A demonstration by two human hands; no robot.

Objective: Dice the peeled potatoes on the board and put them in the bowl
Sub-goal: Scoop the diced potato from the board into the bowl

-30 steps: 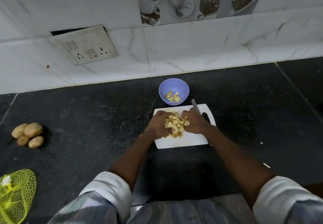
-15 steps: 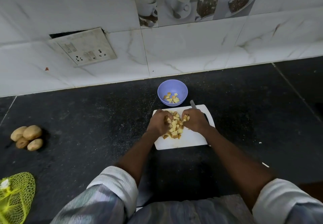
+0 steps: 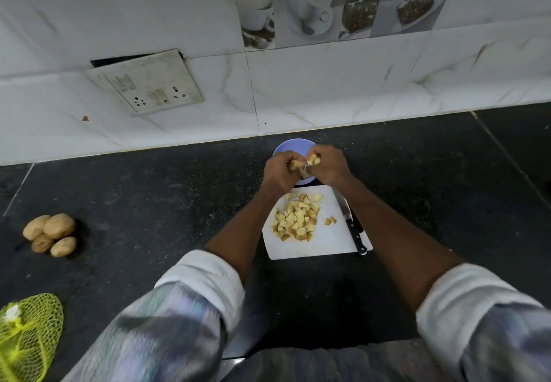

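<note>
Over bowl (image 3: pixel 286 146), potato cubes (image 3: pixel 313 160) in hands

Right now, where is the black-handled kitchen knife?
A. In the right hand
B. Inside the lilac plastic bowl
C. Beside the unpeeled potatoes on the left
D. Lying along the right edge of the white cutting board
D: the black-handled kitchen knife lies along the right edge of the white cutting board, while both the left hand and right hand hold diced potato pieces over the lilac plastic bowl.
</note>
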